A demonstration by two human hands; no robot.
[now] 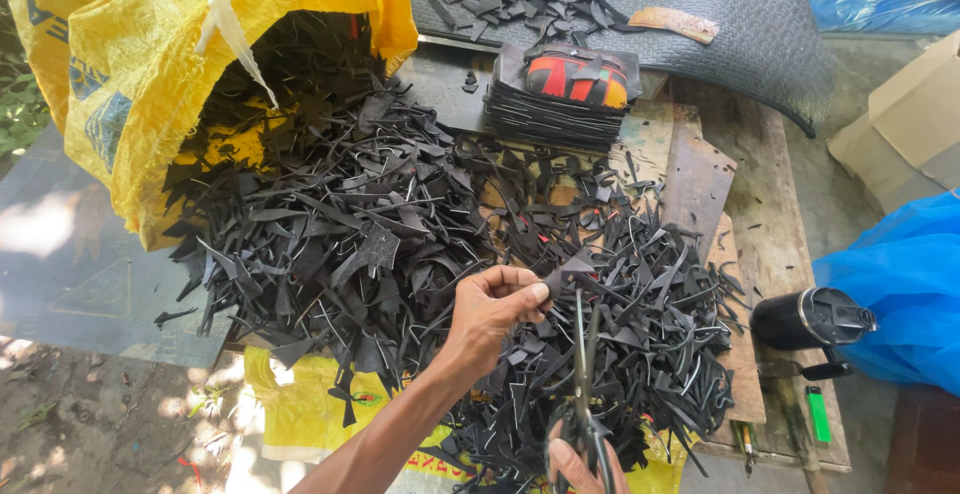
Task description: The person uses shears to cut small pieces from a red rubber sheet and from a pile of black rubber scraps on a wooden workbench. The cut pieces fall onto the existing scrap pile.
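Observation:
My left hand pinches a small black rubber scrap between thumb and fingers, held above the heap. My right hand, only partly in view at the bottom edge, grips the handles of a pair of black scissors. The blades point up toward the scrap, their tips just below it. Under both hands lies a big heap of black rubber offcuts, spilling from a yellow woven sack at the upper left.
A stack of cut black pieces with red and orange on top sits behind the heap. A black rubber mat holds more scraps. A black mug and green lighter sit at right, beside blue plastic and a cardboard box.

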